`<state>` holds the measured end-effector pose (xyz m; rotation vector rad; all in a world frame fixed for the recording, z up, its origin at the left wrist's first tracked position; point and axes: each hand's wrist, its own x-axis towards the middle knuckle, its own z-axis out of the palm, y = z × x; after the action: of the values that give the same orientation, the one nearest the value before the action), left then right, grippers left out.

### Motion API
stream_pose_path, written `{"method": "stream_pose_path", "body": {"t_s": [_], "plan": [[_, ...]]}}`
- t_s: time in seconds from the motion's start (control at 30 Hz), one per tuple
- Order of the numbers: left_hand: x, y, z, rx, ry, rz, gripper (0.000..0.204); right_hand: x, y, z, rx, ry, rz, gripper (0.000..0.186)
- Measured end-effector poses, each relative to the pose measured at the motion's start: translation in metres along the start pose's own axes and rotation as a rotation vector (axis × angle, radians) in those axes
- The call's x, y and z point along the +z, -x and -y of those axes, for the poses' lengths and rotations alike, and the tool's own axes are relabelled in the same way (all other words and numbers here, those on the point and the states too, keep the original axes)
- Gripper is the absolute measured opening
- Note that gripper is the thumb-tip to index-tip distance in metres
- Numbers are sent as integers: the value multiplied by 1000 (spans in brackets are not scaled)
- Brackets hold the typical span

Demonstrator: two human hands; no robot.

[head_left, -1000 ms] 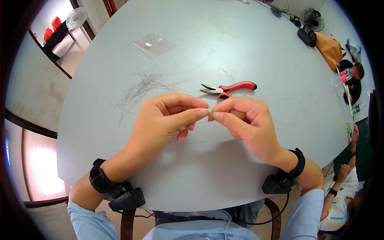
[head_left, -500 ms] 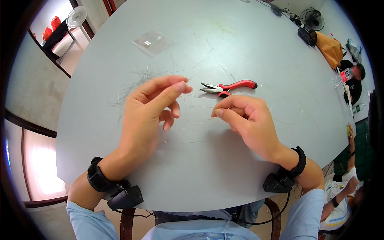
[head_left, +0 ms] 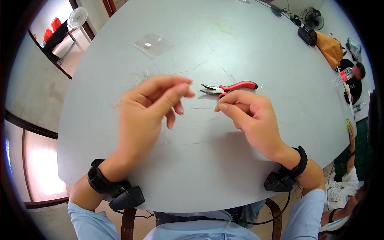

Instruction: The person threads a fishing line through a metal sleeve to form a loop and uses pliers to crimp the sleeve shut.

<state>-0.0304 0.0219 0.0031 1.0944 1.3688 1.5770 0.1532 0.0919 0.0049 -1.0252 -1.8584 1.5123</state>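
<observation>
My left hand (head_left: 141, 114) hovers over the table, thumb and forefinger pinched together, the other fingers loosely curled. Opposite it, my right hand (head_left: 258, 122) also pinches thumb and forefinger. Whatever is between either pair of fingertips is too fine to make out. Bent-nose pliers (head_left: 236, 85) with red handles lie just beyond my right hand, jaws pointing left; that hand partly hides the lower handle. A loose heap of thin wire pieces (head_left: 138, 76) shows behind my left hand. Single wire strands (head_left: 196, 143) are scattered over the tabletop.
A clear plastic bag (head_left: 154, 45) lies farther back on the grey table (head_left: 192, 180). Along the right are a black case (head_left: 307, 36), an orange bag (head_left: 329, 48), a plastic bottle (head_left: 343, 77) and other people. A small fan (head_left: 313, 18) stands at the far right.
My left hand has shifted slightly, its fingertips moving a little right and down. My right fingertips have moved slightly right and up. The pliers have stayed put.
</observation>
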Motion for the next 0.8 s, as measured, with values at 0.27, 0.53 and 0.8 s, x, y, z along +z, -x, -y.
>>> {"method": "stream_pose_path", "body": {"t_s": [0.27,0.53,0.8], "plan": [[10,11,2,-334,63,264,17,0,10,1,-72,-133,82,10],[11,12,3,-372,89,246,22,1,12,1,-29,-173,74,10],[12,13,2,-389,77,242,22,0,13,-2,-64,-125,70,10]]}}
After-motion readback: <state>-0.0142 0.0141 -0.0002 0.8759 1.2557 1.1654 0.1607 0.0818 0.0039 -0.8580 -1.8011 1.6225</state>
